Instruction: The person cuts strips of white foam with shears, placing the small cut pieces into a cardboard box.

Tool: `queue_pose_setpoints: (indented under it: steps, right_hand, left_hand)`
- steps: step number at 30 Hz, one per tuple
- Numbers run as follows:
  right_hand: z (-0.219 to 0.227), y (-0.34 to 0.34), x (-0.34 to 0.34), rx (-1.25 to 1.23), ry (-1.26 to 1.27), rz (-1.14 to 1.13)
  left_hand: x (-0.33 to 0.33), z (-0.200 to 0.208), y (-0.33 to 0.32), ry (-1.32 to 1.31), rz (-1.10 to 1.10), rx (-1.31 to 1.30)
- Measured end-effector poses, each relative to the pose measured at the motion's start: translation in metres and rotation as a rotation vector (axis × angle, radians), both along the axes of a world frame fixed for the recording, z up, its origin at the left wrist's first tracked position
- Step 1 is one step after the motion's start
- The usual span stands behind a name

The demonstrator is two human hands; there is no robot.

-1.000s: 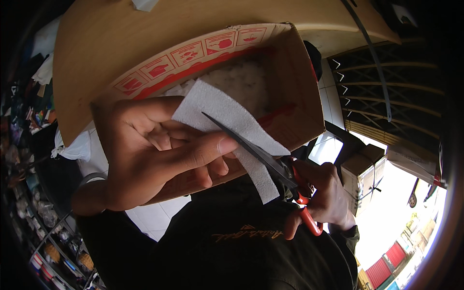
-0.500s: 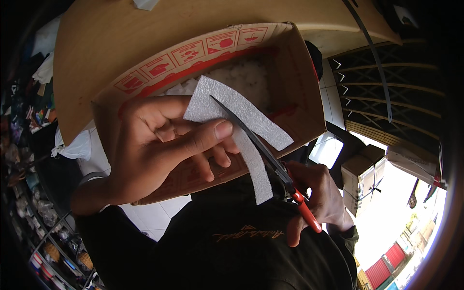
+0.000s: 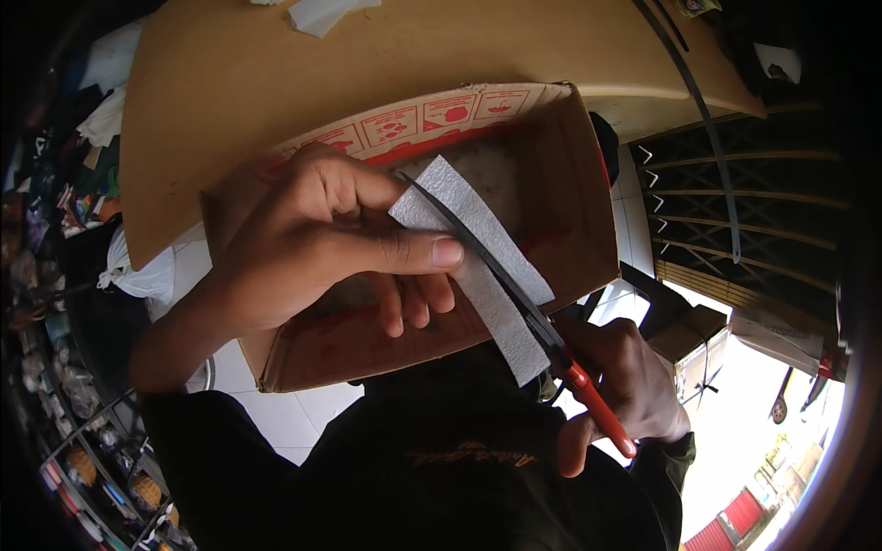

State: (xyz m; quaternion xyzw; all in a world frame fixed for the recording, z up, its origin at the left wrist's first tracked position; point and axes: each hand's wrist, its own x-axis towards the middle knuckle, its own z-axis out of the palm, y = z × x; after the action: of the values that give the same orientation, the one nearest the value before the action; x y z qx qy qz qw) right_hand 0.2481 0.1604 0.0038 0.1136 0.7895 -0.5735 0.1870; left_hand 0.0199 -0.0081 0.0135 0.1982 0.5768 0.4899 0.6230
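My left hand (image 3: 340,243) pinches a white, textured foam sheet (image 3: 489,231) between thumb and fingers, in the air over the cardboard box. A lengthwise slit starts at the sheet's near right end, leaving two strips there. Along that slit lie the dark blades of the scissors (image 3: 595,402), their tip by the sheet's far left edge. The blades look nearly together. My right hand (image 3: 629,372) grips the red handles to the right of the sheet; part of its fingers is hidden.
Under my hands stands an open cardboard box (image 3: 593,197) with red printing and white pieces inside. Behind it spreads a brown tabletop (image 3: 386,60) with a white scrap (image 3: 329,13). A white bag (image 3: 147,271) is at left, a tied carton (image 3: 694,344) at right.
The scissors have come farther along the sheet, their tip shifting from its middle to near its far edge. The two strips lie closer together now. Box and table appear slightly lower in view.
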Motion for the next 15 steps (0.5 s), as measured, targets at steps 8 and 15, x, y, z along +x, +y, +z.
queue_pose_setpoints:
  steps: [8,15]
  right_hand:
    - [-0.004,-0.011,0.008,-0.08,-0.061,-0.09]
    - [-0.013,-0.017,0.009,-0.103,0.025,-0.105]
  left_hand:
    - [-0.001,-0.01,-0.003,-0.037,-0.035,0.081]
    - [0.014,-0.014,0.003,-0.222,-0.02,0.268]
